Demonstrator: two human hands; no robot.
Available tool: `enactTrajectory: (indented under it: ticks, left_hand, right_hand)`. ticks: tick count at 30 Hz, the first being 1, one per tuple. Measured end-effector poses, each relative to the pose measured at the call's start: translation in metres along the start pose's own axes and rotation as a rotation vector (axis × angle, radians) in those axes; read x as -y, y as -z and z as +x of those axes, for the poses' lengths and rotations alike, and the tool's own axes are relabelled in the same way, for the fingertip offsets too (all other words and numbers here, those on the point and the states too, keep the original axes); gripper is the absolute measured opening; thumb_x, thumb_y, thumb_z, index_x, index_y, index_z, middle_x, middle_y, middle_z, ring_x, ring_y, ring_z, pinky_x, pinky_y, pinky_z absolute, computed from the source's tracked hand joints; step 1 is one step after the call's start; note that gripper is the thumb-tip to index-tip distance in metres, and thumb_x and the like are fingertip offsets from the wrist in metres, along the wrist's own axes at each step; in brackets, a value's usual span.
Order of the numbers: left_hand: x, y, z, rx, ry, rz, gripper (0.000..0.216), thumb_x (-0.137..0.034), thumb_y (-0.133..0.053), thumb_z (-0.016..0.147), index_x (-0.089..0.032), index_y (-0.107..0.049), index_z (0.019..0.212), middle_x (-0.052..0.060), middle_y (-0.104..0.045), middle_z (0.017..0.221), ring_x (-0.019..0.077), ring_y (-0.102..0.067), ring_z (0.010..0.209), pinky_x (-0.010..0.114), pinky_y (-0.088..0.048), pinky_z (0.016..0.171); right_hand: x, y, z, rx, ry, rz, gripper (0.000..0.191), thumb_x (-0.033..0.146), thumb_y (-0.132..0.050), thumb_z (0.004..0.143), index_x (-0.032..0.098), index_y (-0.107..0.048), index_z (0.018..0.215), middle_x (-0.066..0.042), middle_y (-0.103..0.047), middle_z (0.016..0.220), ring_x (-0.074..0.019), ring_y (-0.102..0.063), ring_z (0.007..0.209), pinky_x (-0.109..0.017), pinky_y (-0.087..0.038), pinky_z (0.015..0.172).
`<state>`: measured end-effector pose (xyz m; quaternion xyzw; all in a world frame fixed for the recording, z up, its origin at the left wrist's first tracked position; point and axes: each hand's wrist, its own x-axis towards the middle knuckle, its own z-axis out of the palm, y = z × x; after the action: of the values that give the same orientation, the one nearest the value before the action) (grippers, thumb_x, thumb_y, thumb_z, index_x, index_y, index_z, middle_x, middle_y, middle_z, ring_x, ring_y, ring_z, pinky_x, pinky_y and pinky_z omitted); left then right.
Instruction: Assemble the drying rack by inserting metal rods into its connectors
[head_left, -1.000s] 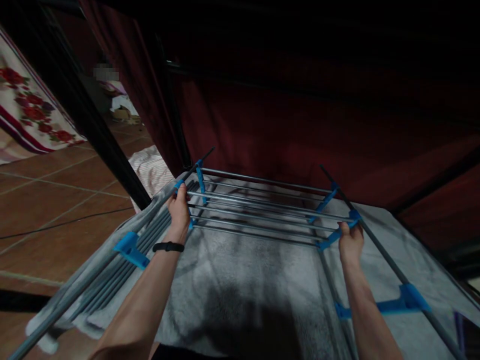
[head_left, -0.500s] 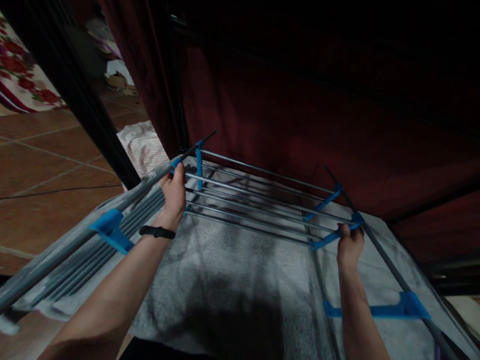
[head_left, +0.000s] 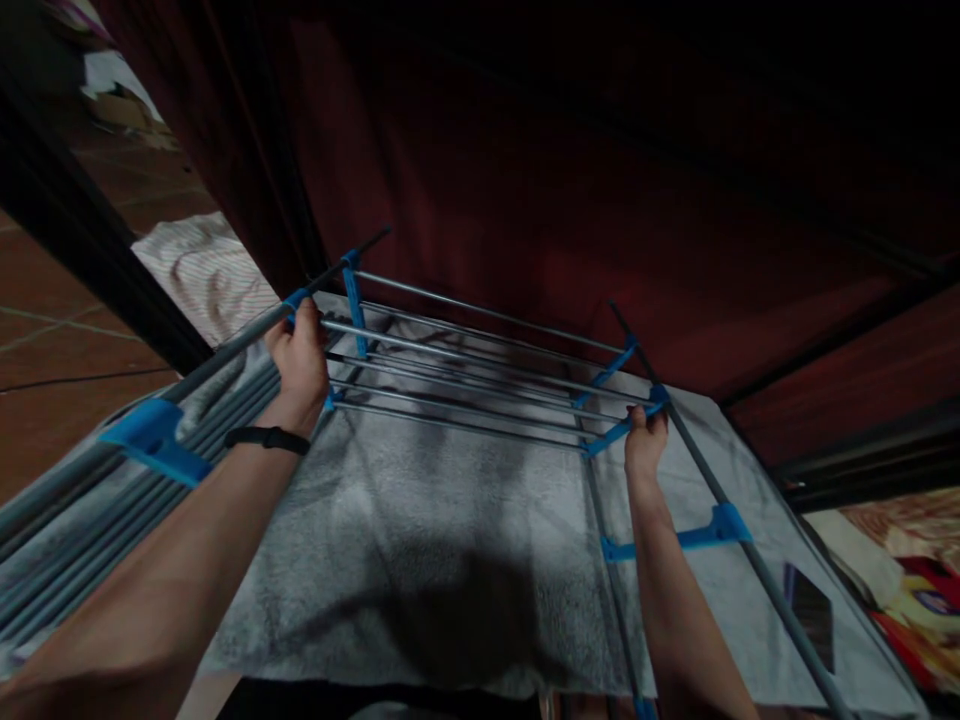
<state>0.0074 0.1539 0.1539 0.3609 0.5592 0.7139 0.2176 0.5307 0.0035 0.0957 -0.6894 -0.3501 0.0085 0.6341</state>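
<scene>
A partly built rack [head_left: 457, 354] of grey metal tubes and blue plastic brackets lies across a grey blanket. My left hand [head_left: 300, 355] is closed around its left side, by a blue bracket [head_left: 297, 300] on the long side tube. On the opposite side my right hand [head_left: 646, 445] grips the rack at another blue bracket [head_left: 609, 438], thumb on top. Several thin cross tubes span between the hands. Nearer me, a left bracket [head_left: 156, 440] and a right bracket [head_left: 675, 540] have no cross tubes between them.
Several loose grey tubes [head_left: 112, 530] lie along the left on the blanket [head_left: 360, 540]. A dark phone-like slab [head_left: 811, 615] rests at the right. Behind the rack hangs a dark red curtain [head_left: 480, 200]. A striped cloth [head_left: 206, 265] and tiled floor [head_left: 45, 430] show at left.
My view has turned to the right, so the rack and both hands appear further left and slightly higher. The phone-like slab has come into sight. Both hands keep their hold.
</scene>
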Motion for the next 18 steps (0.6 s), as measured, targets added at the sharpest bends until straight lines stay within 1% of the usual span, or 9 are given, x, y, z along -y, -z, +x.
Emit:
enactTrajectory:
  ticks: [5,9,14,18]
  left_hand:
    - [0.005,-0.003,0.009,0.023,0.009,0.016,0.025,-0.027,-0.059,0.104,-0.016,-0.06,0.081,-0.004,-0.053,0.071,0.0113,-0.049,0.067,0.026,-0.04,0.063]
    - [0.009,-0.006,0.014,0.059,0.011,0.011,0.025,-0.028,-0.059,0.105,-0.017,-0.059,0.082,-0.004,-0.053,0.071,0.0116,-0.05,0.067,0.026,-0.042,0.064]
    - [0.008,-0.01,0.012,0.036,0.013,0.045,0.023,-0.031,-0.058,0.105,-0.019,-0.057,0.085,-0.003,-0.052,0.074,0.0131,-0.049,0.07,0.029,-0.045,0.068]
    - [0.004,-0.011,0.009,0.052,0.039,0.04,0.028,-0.039,-0.059,0.104,-0.022,-0.057,0.082,-0.002,-0.053,0.073,0.0151,-0.052,0.072,0.031,-0.048,0.071]
  right_hand:
    - [0.011,-0.001,-0.001,0.011,0.008,0.017,0.037,0.053,-0.063,0.087,0.023,-0.07,0.108,-0.007,-0.073,0.105,-0.029,-0.067,0.109,-0.049,-0.05,0.106]
    - [0.017,-0.005,0.0,0.026,0.018,-0.015,0.037,0.054,-0.062,0.089,0.023,-0.069,0.109,-0.006,-0.073,0.103,-0.0288,-0.067,0.108,-0.048,-0.051,0.104]
    - [0.01,-0.007,0.001,0.0,0.008,-0.062,0.032,0.051,-0.06,0.088,0.024,-0.067,0.105,-0.007,-0.074,0.106,-0.0294,-0.067,0.11,-0.049,-0.049,0.108]
    - [0.003,-0.007,0.004,-0.016,0.001,-0.099,0.03,0.049,-0.059,0.085,0.023,-0.067,0.099,-0.009,-0.073,0.106,-0.0306,-0.067,0.111,-0.051,-0.047,0.11]
